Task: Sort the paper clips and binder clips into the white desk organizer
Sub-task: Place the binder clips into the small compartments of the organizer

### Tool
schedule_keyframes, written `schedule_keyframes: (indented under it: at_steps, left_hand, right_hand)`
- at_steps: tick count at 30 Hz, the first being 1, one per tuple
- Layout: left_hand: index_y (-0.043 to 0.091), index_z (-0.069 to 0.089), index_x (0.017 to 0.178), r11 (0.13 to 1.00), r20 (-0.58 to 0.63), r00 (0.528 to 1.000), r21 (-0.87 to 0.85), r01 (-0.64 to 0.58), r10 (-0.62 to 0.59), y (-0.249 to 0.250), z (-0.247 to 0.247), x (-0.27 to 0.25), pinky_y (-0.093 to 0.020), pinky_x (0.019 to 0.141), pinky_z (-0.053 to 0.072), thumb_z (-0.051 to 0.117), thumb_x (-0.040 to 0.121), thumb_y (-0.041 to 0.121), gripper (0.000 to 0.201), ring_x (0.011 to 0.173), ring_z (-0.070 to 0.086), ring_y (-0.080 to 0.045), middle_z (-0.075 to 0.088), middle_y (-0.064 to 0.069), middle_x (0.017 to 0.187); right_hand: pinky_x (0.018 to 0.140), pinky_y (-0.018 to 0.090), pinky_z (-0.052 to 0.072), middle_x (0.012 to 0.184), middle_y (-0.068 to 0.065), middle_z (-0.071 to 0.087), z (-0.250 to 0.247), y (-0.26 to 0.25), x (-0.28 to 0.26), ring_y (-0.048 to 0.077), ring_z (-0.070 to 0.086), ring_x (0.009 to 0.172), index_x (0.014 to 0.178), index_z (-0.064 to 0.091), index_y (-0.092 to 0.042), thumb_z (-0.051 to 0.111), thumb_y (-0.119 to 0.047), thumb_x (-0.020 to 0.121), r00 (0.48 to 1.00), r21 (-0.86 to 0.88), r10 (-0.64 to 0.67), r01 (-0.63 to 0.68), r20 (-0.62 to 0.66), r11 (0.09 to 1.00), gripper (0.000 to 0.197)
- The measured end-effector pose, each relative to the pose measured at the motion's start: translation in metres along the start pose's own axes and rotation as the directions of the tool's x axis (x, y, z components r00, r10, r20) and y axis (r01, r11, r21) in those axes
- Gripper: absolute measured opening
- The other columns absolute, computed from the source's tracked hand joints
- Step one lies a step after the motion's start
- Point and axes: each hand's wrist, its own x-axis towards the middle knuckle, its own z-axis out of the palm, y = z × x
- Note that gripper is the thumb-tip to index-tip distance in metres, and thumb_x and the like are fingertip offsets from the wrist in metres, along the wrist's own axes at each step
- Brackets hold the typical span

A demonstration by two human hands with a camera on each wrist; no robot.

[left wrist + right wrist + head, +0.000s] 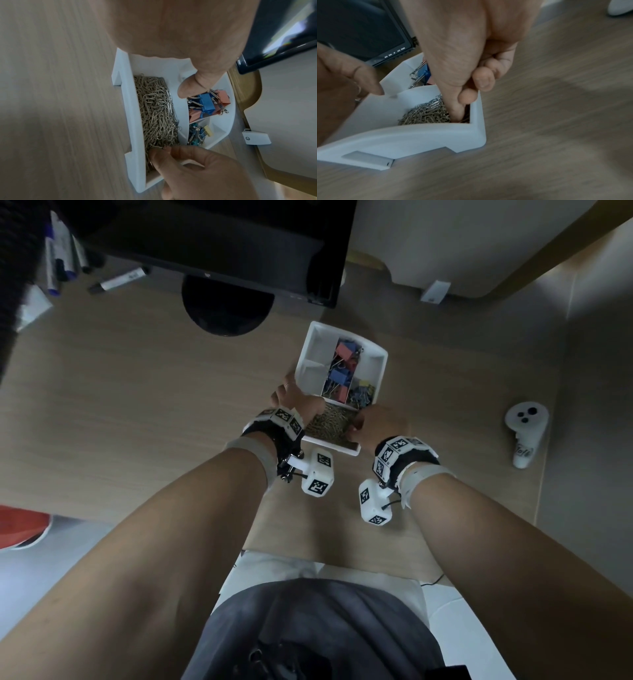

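- The white organizer [375, 363] sat on the wooden desk [137, 405], in front of the black monitor stand [227, 306].
- Paper clips [154, 115] filled the long compartment nearest the person, in a dense heap.
- Larger binder clips [340, 364], blue and salmon, lay in the middle compartment beyond the divider; smaller binder clips [363, 395], blue and yellow among them, lay in the compartment to their right.
- The two compartments along the organizer's left side showed bare white floor.
- Left hand [296, 400] gripped the organizer at its left edge: thumb [192, 86] hooked over the wall into the tray, its tip just beside the larger binder clips. The other fingers were outside the wall and mostly hidden.
- Right hand [380, 426] was over the right end of the paper-clip compartment, fingers curled, thumb and forefinger tips pressed down into the heap at the corner [458, 115].
- Whether the right hand actually pinched a clip could not be told; the fingertips were buried in the pile.
- A white controller [525, 433] lay on the desk well to the right, apart from the organizer.
- Markers [120, 280] lay at the far left of the desk.
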Motion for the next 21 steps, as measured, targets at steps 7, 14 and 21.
schedule_keyframes:
  at_steps: [7, 14, 21]
  left_hand:
    - [0.017, 0.018, 0.148, 1.0, 0.003, 1.0, -0.015, -0.01, 0.01, -0.001, -0.001, 0.0, -0.044, 0.11, 0.03, 0.066, 0.069, 0.01, 0.093, 0.134, 0.026, -0.034, 0.031, -0.011, 0.142]
    - [0.017, 0.018, 0.147, 1.0, 0.007, 1.0, -0.003, -0.009, 0.009, -0.001, -0.001, -0.001, -0.045, 0.109, 0.03, 0.066, 0.067, 0.01, 0.093, 0.133, 0.027, -0.033, 0.032, -0.011, 0.141]
    - [0.015, 0.019, 0.146, 0.999, 0.016, 1.0, 0.041, 0.005, -0.006, 0.002, -0.001, 0.0, -0.045, 0.108, 0.031, 0.067, 0.066, 0.012, 0.093, 0.132, 0.029, -0.033, 0.032, -0.011, 0.141]
  right_hand:
    - [0.074, 0.033, 0.056, 0.079, -0.013, 0.064, -0.002, 0.013, -0.008, 0.013, 0.064, 0.077, 0.081, 0.074, -0.032, 0.078, -0.05, 0.075, 0.995, 0.286, -0.027, 0.052, -0.091, 0.957, 0.02]
    - [0.063, 0.022, 0.05, 0.072, -0.015, 0.068, -0.025, 0.024, -0.02, 0.001, 0.063, 0.069, 0.076, 0.071, -0.028, 0.08, -0.033, 0.074, 0.984, 0.413, -0.145, 0.174, -0.101, 0.894, 0.011]
    - [0.069, 0.025, 0.05, 0.081, -0.013, 0.07, -0.021, 0.027, -0.017, 0.005, 0.064, 0.077, 0.084, 0.075, -0.028, 0.078, -0.038, 0.079, 0.974, 0.427, -0.166, 0.217, -0.153, 0.878, 0.011]
